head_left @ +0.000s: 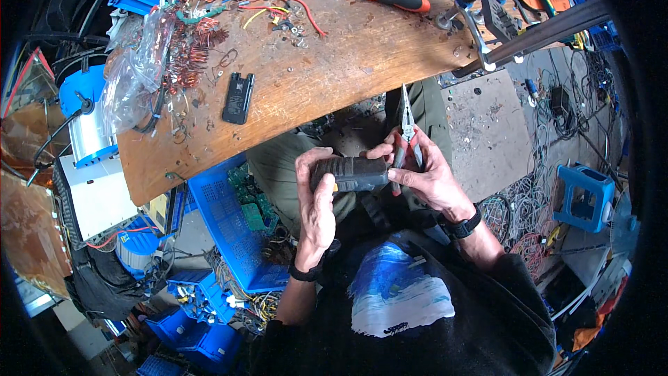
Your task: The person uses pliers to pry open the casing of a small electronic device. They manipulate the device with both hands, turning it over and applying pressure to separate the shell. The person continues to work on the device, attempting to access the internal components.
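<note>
Head view shows a dark block (350, 173) between the person's left hand (317, 202) and right hand (437, 179), off the tabletop (334, 63). The left grips one end; the right pinches the other and also holds red-handled pliers (408, 125), tips pointing forward.

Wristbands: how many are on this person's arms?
2: a left wristband, below the left hand gripping the dark block, and a right wristband, below the right hand with the pliers. Sleeves could hide more.
</note>
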{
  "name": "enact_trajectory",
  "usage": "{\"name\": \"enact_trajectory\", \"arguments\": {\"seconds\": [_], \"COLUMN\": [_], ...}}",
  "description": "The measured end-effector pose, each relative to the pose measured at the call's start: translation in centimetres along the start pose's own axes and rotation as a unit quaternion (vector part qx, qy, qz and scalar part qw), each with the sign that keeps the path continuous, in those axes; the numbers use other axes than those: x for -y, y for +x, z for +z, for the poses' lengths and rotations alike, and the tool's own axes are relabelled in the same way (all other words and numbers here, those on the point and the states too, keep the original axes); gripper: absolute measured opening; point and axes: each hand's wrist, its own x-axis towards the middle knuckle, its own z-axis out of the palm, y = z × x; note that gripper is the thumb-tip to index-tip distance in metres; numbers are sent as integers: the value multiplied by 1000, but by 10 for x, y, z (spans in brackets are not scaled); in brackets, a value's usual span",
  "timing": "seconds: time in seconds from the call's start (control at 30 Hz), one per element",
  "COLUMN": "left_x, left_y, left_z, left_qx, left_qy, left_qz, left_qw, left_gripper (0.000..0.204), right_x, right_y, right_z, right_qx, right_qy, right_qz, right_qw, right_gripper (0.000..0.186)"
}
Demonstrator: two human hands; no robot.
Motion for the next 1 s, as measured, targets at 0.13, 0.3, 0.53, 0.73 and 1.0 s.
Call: {"name": "enact_trajectory", "arguments": {"seconds": [0.13,0.3,0.53,0.73,1.0], "left_x": [-2,0,0,3,-3], "left_y": [-2,-1,-1,-1,-3], "left_z": [2,4,3,0,0], "left_qx": [-1,5,23,36,64], "left_qy": [-31,-15,-12,-14,-2], "left_qz": [-12,64,95,121,136], "left_qw": [999,998,995,992,989], "left_gripper": [47,50,59,63,70], "right_x": [3,15,5,9,8], "right_y": [-1,-3,-3,-3,-3], "right_z": [3,12,3,8,8], "right_qx": [-4,-9,1,-4,5], "right_qy": [16,42,18,27,44], "right_qz": [-4,2,-5,-2,5], "right_qw": [1000,999,1000,1000,999], "right_gripper": [55,58,61,61,59]}}
